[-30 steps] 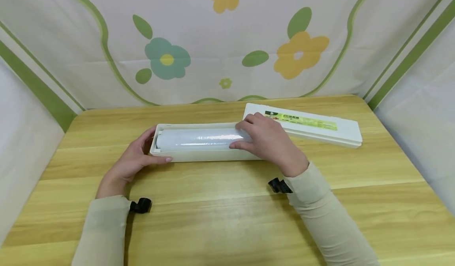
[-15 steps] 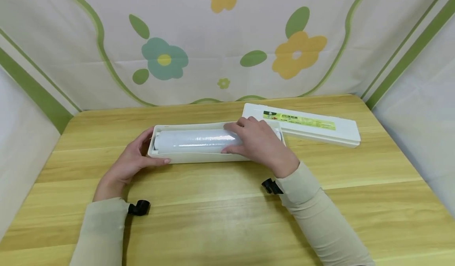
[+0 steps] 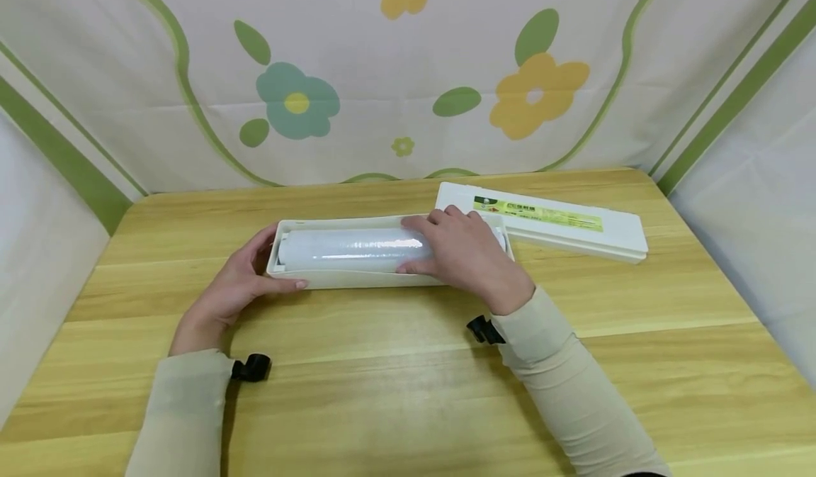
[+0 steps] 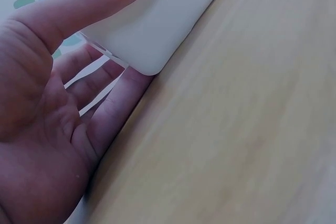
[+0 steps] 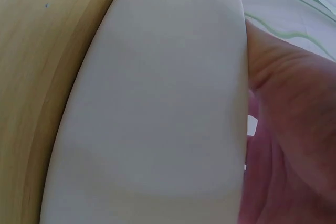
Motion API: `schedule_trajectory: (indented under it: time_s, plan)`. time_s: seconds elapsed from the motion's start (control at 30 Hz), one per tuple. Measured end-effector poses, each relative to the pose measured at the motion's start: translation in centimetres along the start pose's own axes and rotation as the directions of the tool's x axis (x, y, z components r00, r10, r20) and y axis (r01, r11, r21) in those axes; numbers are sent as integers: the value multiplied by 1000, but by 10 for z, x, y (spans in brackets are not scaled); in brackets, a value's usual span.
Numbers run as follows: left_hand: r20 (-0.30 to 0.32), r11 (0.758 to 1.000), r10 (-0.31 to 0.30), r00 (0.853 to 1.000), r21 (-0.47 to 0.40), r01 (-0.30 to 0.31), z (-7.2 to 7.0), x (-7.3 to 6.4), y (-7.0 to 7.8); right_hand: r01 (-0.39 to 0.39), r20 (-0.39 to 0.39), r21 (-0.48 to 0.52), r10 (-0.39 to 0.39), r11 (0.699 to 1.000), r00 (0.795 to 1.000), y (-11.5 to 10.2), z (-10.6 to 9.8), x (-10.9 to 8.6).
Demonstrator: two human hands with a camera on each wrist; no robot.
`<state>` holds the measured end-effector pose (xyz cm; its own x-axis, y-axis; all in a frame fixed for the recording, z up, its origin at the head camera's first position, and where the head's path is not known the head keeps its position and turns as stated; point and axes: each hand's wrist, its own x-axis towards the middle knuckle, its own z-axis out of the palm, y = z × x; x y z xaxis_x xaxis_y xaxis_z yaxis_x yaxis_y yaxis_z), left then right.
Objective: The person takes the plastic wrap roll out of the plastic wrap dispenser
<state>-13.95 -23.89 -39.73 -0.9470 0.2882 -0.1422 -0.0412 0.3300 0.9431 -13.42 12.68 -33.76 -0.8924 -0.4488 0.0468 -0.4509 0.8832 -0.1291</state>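
Note:
A long white box (image 3: 357, 279) lies on the table in the head view, with a roll of cling film (image 3: 344, 249) inside it. My left hand (image 3: 232, 285) grips the box's left end, thumb along the front wall and fingers round the far side. In the left wrist view the thumb lies on the white wall of the box (image 4: 136, 30). My right hand (image 3: 468, 257) reaches over the box and holds the roll between thumb and fingers, hiding much of its right part. The box wall (image 5: 152, 98) covers the fingertips in the right wrist view.
A white lid (image 3: 618, 234) with a green and yellow label lies behind the box to the right, close to its right end. The wooden table (image 3: 382, 392) ends at a flower-patterned cloth (image 3: 370, 122) at the back.
My right hand has shifted a little left along the roll, and the box's right end now shows beyond it. The left hand keeps its hold on the box.

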Motion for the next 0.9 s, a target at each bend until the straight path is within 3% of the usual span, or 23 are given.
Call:
schedule_trajectory:
  time_s: [0.9]
  plan:
    - [1,1000,-11,1000,-10,11,0,1,-1,-41,84,37,37,998,996,-3,-2,6]
